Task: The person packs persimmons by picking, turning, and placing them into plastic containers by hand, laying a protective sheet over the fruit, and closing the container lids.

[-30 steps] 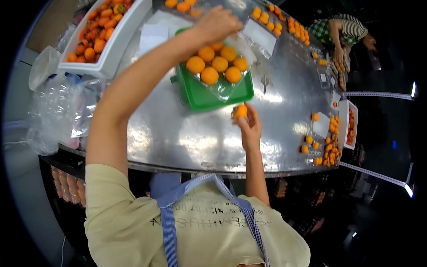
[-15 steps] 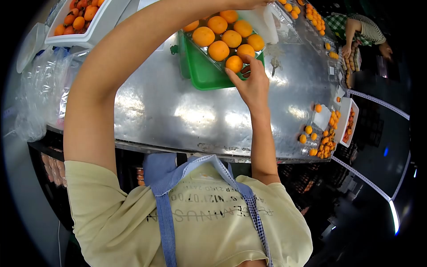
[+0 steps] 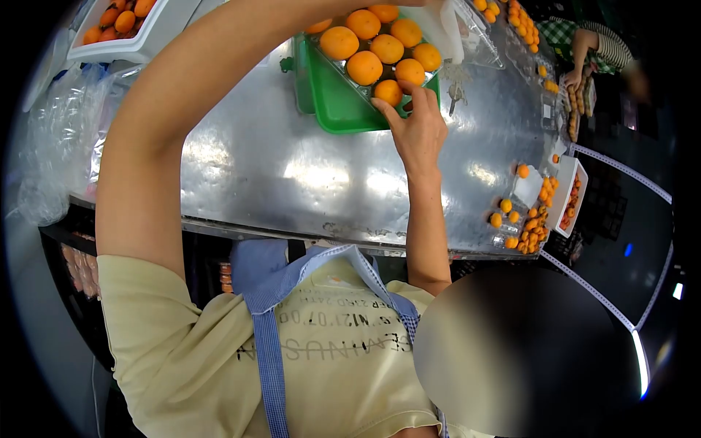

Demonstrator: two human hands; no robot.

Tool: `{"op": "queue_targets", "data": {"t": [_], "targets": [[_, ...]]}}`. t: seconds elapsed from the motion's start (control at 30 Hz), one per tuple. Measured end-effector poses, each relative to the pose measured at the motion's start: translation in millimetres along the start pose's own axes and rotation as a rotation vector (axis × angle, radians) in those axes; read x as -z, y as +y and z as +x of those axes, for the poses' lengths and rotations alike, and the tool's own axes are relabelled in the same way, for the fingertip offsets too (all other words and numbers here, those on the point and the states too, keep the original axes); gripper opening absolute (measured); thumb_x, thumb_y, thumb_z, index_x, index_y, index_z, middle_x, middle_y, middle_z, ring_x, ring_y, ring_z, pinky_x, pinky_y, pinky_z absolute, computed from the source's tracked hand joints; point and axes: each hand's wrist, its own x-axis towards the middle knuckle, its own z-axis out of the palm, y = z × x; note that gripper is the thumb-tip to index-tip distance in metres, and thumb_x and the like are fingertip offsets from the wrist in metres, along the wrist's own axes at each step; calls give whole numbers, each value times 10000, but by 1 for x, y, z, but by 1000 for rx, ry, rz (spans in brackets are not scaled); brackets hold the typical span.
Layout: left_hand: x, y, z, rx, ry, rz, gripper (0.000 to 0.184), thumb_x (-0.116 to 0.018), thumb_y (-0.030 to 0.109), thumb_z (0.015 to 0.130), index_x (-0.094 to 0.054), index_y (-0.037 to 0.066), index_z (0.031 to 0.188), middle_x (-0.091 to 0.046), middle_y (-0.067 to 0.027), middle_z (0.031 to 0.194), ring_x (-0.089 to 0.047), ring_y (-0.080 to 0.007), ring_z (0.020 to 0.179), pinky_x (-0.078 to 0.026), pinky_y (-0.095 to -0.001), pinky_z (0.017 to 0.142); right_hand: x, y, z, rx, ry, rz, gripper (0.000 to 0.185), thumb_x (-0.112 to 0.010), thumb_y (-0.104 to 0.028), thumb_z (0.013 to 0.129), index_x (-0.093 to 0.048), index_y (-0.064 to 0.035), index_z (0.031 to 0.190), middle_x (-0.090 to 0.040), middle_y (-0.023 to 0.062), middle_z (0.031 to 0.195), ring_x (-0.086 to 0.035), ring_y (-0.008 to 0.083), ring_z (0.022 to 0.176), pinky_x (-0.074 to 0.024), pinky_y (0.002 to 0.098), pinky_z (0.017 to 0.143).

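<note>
My right hand point(image 3: 422, 130) pinches an orange fruit point(image 3: 388, 92) between thumb and fingers, at the near corner of a clear plastic tray. Several more round orange fruits point(image 3: 386, 49) sit in that clear tray, which rests over a green tray point(image 3: 343, 117). My left arm reaches across the upper left, and my left hand point(image 3: 431, 3) is almost wholly cut off by the top edge. Its fingers and anything in them are hidden. Whitish, translucent plastic point(image 3: 447, 33) hangs beside the fruits, close below that hand.
A white box point(image 3: 150, 45) of orange-red fruit stands at upper left, above clear plastic bags point(image 3: 62, 139). Loose fruits point(image 3: 531, 232) and another white box point(image 3: 577, 175) lie at right. A co-worker point(image 3: 591, 47) bends over the far side. A dark blurred shape point(image 3: 533, 350) covers the lower right.
My right hand has brought the fruit up from below the green tray into the clear tray. My left hand has gone to the top edge. The blurred shape has appeared.
</note>
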Motion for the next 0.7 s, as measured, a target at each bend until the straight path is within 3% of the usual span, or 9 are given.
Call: {"op": "queue_targets", "data": {"t": [0.17,0.27,0.3,0.4,0.5,0.57,0.7], "targets": [[9,9,-17,10,-15,37,61,-606,131,677,-617,102,625,-625,-84,683,-605,-264,735,-455,-388,673,2,-1,-10,-8,69,173,407,-786,-240,703,-617,-64,1028,-596,83,944,-591,185,710,-487,305,591],[25,25,-42,96,-78,-39,50,-597,143,721,-620,99,723,-613,-69,776,-566,-248,841,-417,-391,760,3,12,-29,-28,129,407,326,-751,-119,742,-615,-44,1029,-585,80,947,-572,162,688,-476,258,581],[29,29,-52,135,-110,-89,63,-594,147,735,-622,97,763,-607,-65,811,-550,-244,878,-402,-395,789,3,13,-38,-43,157,435,252,-695,-18,764,-617,-30,1003,-586,75,915,-553,148,666,-457,229,562],[26,34,-82,134,-111,-169,194,-621,170,727,-601,97,906,-572,-78,900,-520,-254,922,-381,-414,841,-7,30,-72,-58,129,414,189,-655,12,782,-623,-19,966,-594,80,886,-550,145,655,-450,231,548],[45,40,-99,219,-270,-253,332,-645,183,713,-591,89,1027,-575,-108,998,-517,-278,994,-364,-427,914,-18,36,-101,-87,-4,396,132,-610,23,805,-627,-22,928,-602,93,867,-551,144,637,-447,241,534],[52,42,-112,275,-213,-372,400,-665,190,715,-578,77,1087,-567,-119,1080,-496,-281,1069,-346,-427,960,-27,39,-119,-109,-90,345,136,-616,8,808,-630,-27,939,-612,101,887,-579,156,641,-462,255,535],[100,45,-133,632,11,-727,455,-691,243,759,-561,40,1144,-584,-150,1119,-513,-295,1110,-381,-417,960,-46,42,-145,-185,-217,295,92,-632,-70,829,-635,-28,910,-629,96,820,-594,170,626,-464,266,539]]}}
